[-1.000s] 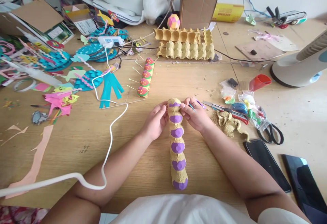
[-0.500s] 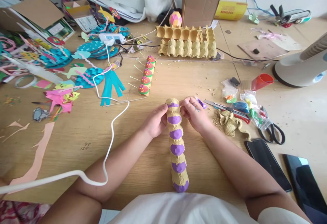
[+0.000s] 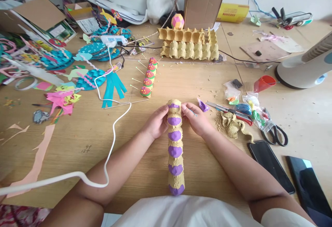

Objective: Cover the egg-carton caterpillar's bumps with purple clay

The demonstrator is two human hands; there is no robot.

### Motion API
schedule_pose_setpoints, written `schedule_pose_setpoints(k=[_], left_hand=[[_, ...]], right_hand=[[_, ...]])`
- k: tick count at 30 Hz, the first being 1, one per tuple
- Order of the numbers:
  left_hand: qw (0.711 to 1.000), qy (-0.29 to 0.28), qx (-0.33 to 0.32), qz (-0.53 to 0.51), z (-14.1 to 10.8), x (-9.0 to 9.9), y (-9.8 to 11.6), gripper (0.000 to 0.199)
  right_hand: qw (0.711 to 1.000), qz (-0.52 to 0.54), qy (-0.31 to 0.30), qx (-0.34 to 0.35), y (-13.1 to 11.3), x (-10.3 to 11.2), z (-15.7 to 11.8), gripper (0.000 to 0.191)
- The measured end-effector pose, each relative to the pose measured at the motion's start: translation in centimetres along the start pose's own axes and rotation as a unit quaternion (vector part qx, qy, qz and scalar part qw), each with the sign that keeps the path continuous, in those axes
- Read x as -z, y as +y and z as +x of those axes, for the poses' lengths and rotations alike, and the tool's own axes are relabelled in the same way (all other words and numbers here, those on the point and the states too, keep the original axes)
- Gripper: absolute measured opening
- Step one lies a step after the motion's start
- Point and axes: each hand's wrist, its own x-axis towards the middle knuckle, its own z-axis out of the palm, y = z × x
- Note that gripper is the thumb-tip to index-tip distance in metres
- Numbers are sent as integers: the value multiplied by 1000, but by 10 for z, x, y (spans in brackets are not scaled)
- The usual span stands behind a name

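An egg carton strip [image 3: 177, 142] with purple patches, perhaps clay, on its bumps lies lengthwise before me, its near end at my shirt. My left hand [image 3: 158, 121] grips the far end from the left, thumb against the top bump. On the opposite side my right hand [image 3: 195, 118] has its thumb and fingers closed on the same far end; a thin bluish stick shows by its fingers. Just past the right hand lies a small purple packet [image 3: 203, 105]. Farther off stands a carton caterpillar [image 3: 149, 76] with red and green bumps.
Egg cartons [image 3: 193, 49] sit at the back. To the right are a utility knife [image 3: 228, 111], scissors [image 3: 276, 135], torn carton scraps [image 3: 232, 125], a red cup [image 3: 264, 83] and two phones [image 3: 271, 166]. A white cable [image 3: 114, 133] crosses the left side, near paper crafts.
The right hand has come left against the strip's far end, its fingers now touching it. The strip's near end has swung a little left, so it lies straighter. The left hand keeps its hold.
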Motion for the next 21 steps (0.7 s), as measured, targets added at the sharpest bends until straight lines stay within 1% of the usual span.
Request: schedule_pose_setpoints(k=[4, 9, 13, 18, 21], left_hand=[[1000, -4, 14, 4, -1, 1, -1, 37], [1000, -4, 18, 6, -1, 1, -1, 36], [1000, -1, 21, -4, -1, 0, -2, 37], [1000, -7, 15, 0, -2, -1, -2, 35], [1000, -10, 12, -2, -3, -2, -2, 36]], right_hand=[[998, 58, -22, -31, -1, -3, -1, 47], [994, 104, -18, -35, 3, -5, 0, 43], [994, 106, -18, -25, 5, -6, 0, 42], [996, 85, -1, -26, 9, -5, 2, 44], [997, 77, -6, -15, 12, -2, 4, 42]])
